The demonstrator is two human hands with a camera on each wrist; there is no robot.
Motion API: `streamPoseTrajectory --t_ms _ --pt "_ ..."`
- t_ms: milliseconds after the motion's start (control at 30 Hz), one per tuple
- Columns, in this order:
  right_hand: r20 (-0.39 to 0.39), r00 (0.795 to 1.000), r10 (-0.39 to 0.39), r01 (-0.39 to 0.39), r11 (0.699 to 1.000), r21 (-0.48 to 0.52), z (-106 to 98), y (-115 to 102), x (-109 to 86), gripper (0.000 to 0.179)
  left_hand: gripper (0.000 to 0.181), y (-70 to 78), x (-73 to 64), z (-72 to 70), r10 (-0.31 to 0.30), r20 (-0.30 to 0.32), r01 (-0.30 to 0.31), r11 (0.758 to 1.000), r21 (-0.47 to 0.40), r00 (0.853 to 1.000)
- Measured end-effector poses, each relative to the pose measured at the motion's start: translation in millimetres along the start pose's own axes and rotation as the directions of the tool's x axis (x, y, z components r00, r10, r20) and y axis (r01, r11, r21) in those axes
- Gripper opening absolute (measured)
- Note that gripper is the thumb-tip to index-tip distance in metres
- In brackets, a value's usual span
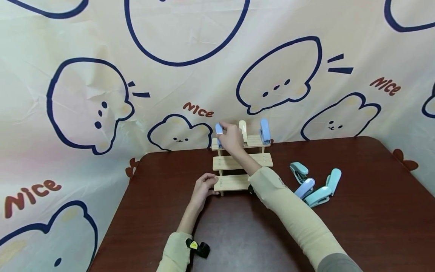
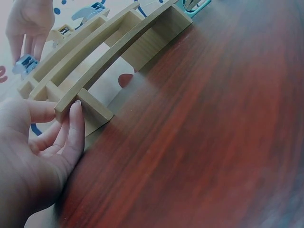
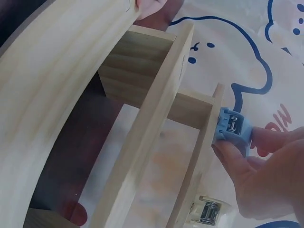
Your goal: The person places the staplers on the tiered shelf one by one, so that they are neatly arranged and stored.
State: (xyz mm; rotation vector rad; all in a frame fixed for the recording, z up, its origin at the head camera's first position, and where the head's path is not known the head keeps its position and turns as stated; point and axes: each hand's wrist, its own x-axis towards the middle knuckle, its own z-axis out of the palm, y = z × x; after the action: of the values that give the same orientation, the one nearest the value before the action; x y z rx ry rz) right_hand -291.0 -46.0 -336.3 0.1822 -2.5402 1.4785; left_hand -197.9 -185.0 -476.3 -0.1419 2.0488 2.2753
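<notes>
Pinching a blue stapler in the fingers of the right hand at the wooden rack's top step, mid-frame, and gripping the bottom step with the left hand, with two staplers already up and four others left on the desk, right of middle.

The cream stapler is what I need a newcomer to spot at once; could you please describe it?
Toward the far edge of the dark brown table is a three-tier wooden stand. On its top shelf, the cream stapler stands upright between the blue stapler in the right hand and another blue stapler. It is the only cream one.
</notes>
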Motion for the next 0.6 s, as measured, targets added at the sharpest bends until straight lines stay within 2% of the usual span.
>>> streamPoseTrajectory --t_ms 133,267,467,600 --pt "-0.004 1.000 0.001 -0.001 1.000 0.014 -0.5 -0.8 3.1 0.051 0.022 1.7 1.2 -0.2 0.008 0.005 -0.008 1.000 0.004 1.000" --pt "-0.028 0.999 -0.040 0.040 0.999 0.001 0.7 0.4 3.9 0.048 0.022 1.3 2.0 -0.3 0.012 0.008 -0.012 1.000 0.000 1.000" --pt "-0.073 0.988 -0.132 0.123 0.985 -0.123 6.1 4.3 1.8 0.010 0.019 -0.1 2.0 -0.4 -0.002 0.008 0.002 1.000 -0.003 1.000" --pt "-0.069 0.985 -0.157 0.145 0.977 -0.156 5.9 3.7 -0.5 0.010 0.020 -0.5 0.9 -0.7 0.005 0.002 -0.005 1.000 0.000 1.000"
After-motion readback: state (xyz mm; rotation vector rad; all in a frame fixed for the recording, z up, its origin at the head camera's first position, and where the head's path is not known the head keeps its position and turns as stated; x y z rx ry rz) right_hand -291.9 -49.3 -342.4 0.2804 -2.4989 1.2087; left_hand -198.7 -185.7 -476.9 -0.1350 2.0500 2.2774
